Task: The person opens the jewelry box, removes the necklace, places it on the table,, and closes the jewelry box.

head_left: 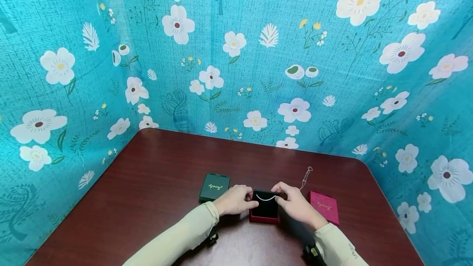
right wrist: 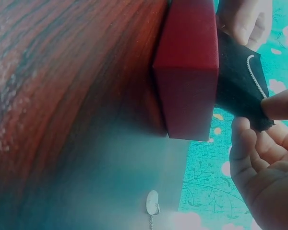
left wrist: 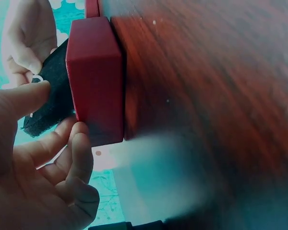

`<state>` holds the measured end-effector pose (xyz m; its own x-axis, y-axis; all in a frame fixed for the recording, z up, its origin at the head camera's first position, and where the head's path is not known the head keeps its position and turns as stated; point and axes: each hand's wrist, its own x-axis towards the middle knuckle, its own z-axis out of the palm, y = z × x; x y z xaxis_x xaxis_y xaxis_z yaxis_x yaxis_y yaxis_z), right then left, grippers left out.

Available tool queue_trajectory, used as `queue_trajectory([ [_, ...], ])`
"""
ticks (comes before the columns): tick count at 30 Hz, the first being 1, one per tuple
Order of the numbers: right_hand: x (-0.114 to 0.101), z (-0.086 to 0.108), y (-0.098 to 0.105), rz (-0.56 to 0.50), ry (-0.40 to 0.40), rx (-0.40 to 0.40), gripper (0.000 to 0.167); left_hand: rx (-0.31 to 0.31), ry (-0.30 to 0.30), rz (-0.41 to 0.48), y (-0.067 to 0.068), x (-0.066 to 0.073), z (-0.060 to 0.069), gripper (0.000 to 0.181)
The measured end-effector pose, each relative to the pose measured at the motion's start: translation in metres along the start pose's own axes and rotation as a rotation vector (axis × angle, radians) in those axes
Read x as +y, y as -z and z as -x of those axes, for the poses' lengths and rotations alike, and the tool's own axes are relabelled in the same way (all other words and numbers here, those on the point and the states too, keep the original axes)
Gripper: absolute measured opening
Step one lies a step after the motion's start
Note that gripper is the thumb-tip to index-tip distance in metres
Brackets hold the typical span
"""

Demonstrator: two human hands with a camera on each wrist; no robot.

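A black foam pad (head_left: 265, 208) is tilted up out of a small red jewelry box (head_left: 264, 219). A silver chain (right wrist: 253, 74) runs across the pad's upper part. My left hand (head_left: 235, 200) holds the pad's left edge, its thumb by the chain's end and fingertips close to the box side in the left wrist view. At the opposite edge, my right hand (head_left: 297, 205) pinches the pad's corner, thumb on the chain's end. Some fingertips behind the pad are hidden.
A green jewelry box (head_left: 215, 186) with gold lettering lies left of the hands. To the right is a red lid (head_left: 325, 206), with a second silver chain (head_left: 305, 178) on the brown table (head_left: 166, 167) behind it. Floral curtains (head_left: 236, 93) border the table.
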<state>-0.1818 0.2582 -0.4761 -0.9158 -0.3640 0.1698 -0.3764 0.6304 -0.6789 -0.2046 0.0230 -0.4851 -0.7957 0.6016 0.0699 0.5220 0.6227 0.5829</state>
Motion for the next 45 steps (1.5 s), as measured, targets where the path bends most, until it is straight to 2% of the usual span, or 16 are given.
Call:
queue_trajectory([
  [7,0.0003,0.0004,-0.0001,-0.002,0.011,0.015,0.022,-0.005,-0.026,0.001,-0.0009,0.0006,-0.0002,0.02],
  [17,-0.0008,0.0002,0.0016,-0.008,-0.01,0.034,0.022,0.05,-0.055,0.084,-0.003,0.0004,-0.0001,0.02],
  [23,-0.0015,0.0001,0.0031,-0.015,-0.018,0.025,0.017,0.055,-0.055,0.117,-0.002,0.0009,0.0007,0.018],
  [31,-0.0023,-0.0003,0.0025,-0.029,0.003,0.04,0.021,0.054,-0.048,0.12,-0.0014,0.0009,0.0011,0.014],
  [40,-0.0029,-0.0009,0.0001,-0.091,-0.002,0.138,0.023,0.062,-0.054,0.201,-0.0017,0.0012,0.0015,0.016],
  [45,-0.0072,-0.0006,0.0018,-0.09,0.006,0.189,0.02,0.056,-0.025,0.283,-0.0007,0.0021,0.0004,0.019],
])
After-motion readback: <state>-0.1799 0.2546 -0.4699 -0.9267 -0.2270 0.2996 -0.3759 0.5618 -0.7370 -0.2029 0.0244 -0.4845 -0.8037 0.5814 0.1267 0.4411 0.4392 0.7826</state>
